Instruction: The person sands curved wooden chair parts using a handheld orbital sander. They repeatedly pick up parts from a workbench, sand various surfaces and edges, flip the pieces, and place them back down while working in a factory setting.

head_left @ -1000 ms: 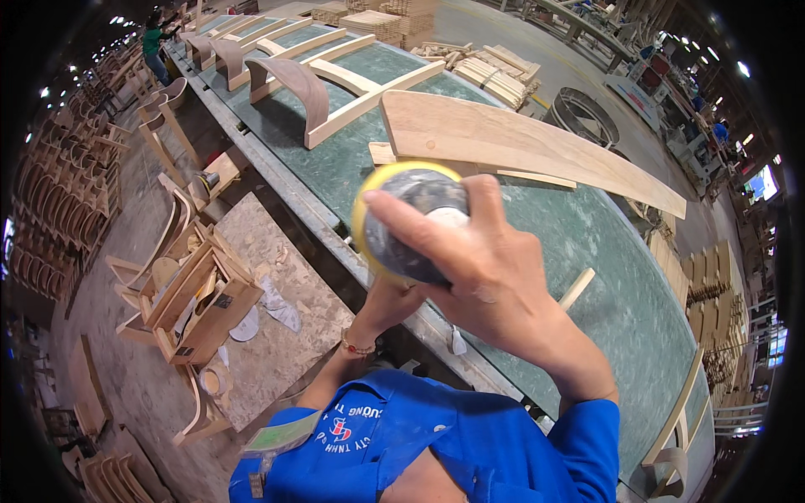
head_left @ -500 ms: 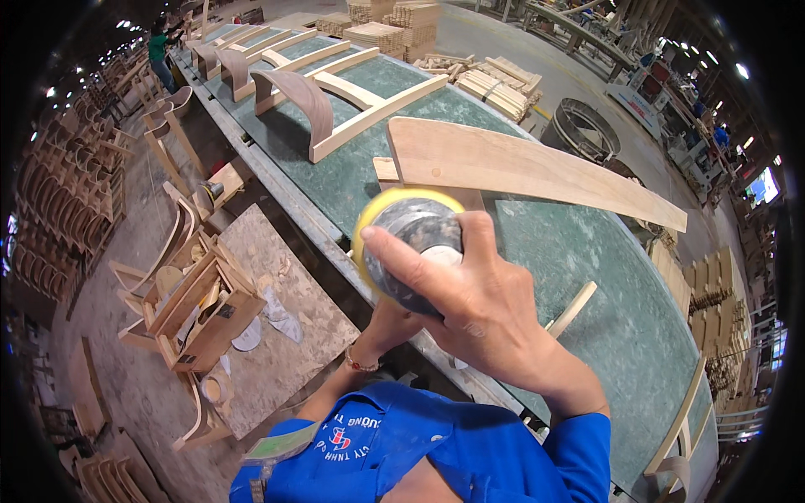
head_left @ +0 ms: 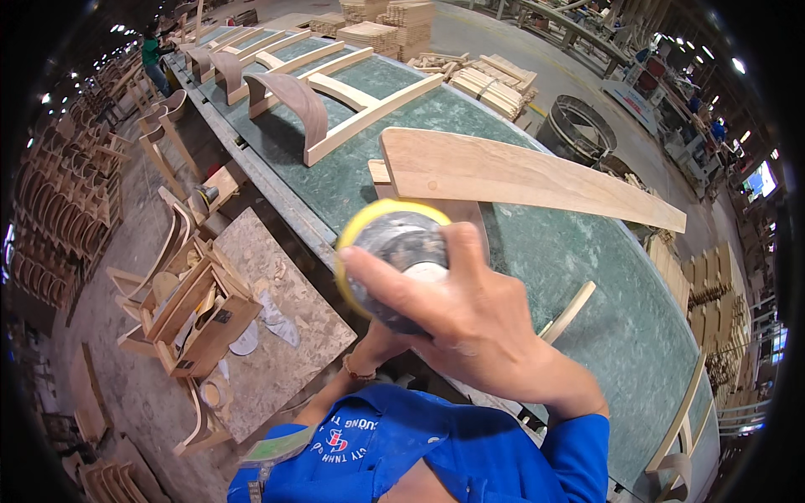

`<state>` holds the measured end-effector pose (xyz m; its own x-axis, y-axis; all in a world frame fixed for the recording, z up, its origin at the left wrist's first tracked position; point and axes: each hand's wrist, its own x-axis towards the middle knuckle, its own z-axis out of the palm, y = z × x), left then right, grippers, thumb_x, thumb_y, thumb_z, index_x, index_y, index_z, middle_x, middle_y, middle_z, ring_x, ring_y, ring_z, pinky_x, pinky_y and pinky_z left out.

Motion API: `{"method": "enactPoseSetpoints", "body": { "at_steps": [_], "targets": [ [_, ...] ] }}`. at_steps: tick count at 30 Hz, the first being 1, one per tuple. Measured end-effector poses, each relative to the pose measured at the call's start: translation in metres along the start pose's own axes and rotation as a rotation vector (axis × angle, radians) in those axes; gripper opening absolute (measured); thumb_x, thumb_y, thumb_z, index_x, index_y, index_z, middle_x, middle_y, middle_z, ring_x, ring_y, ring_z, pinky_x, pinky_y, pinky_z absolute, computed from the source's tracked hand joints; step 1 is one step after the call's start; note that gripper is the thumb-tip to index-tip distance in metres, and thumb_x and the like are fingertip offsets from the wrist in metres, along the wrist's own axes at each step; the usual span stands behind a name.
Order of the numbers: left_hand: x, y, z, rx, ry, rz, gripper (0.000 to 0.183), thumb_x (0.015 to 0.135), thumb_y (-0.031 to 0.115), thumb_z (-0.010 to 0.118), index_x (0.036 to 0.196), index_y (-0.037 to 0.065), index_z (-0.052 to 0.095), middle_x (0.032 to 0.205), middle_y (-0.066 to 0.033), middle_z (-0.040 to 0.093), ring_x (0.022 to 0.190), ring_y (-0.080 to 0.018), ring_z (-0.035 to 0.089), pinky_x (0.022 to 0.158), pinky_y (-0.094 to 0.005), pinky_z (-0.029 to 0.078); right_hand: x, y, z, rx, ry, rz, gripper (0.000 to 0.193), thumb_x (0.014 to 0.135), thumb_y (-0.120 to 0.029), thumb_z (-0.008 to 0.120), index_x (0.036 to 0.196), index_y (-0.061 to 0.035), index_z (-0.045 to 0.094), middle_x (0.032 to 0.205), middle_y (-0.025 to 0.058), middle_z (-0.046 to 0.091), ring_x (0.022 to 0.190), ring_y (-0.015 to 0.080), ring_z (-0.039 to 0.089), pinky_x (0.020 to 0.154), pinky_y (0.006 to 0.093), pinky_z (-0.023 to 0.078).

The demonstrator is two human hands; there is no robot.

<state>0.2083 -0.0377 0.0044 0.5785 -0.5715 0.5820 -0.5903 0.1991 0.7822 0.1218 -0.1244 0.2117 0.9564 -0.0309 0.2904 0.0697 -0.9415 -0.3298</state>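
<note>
A round sander [head_left: 387, 237], dark grey with a yellow rim, is in my right hand [head_left: 474, 314]. The fingers wrap round its body from the right, and it looks a little blurred. Below and behind the sander is my left hand [head_left: 383, 342], with a bracelet at the wrist; its fingers are hidden. Just beyond the sander, a long, tapering pale wooden board [head_left: 520, 174] rests over other wooden pieces on the green-topped workbench [head_left: 537, 256]. To the right of my right hand stands a small wooden strip [head_left: 570, 310].
Chair-like frames with curved dark backrests [head_left: 289, 105] line the far bench. At left, a wooden tool box [head_left: 197, 314] stands on a board [head_left: 281, 339] beside sanding discs. A round bin [head_left: 577, 130] and stacked slats [head_left: 495, 88] lie beyond. A person in green [head_left: 152, 54] works far left.
My right hand and the sander have shifted slightly left and toward me. The left hand has dropped a little with them. The board lies as before.
</note>
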Motion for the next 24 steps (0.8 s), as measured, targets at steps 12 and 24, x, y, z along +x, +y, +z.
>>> {"method": "enactPoseSetpoints", "body": {
  "at_steps": [12,24],
  "targets": [
    [0.026,0.028,-0.004,-0.171,-0.181,-0.351,0.024,0.085,0.019,0.066,0.097,-0.002,0.066,0.072,-0.0127,0.066,0.063,-0.0146,0.06,0.062,-0.0311,0.048,-0.072,0.048,-0.013,-0.16,0.409,0.367,0.084,0.061,-0.001,0.078,0.136,-0.0202,0.047,0.109,0.0176,0.053,0.091,0.0336,0.062,0.075,0.0389,0.054],
    [0.018,0.023,0.009,-0.202,0.04,0.004,0.021,0.084,0.014,0.066,0.099,0.001,0.064,0.084,-0.0166,0.067,0.083,-0.0323,0.067,0.072,-0.0362,0.051,-0.021,0.008,-0.011,0.021,0.087,0.068,0.083,0.056,-0.007,0.081,0.13,-0.0342,0.054,0.112,0.0146,0.052,0.099,0.0339,0.058,0.071,0.0383,0.056]
  ]
}}
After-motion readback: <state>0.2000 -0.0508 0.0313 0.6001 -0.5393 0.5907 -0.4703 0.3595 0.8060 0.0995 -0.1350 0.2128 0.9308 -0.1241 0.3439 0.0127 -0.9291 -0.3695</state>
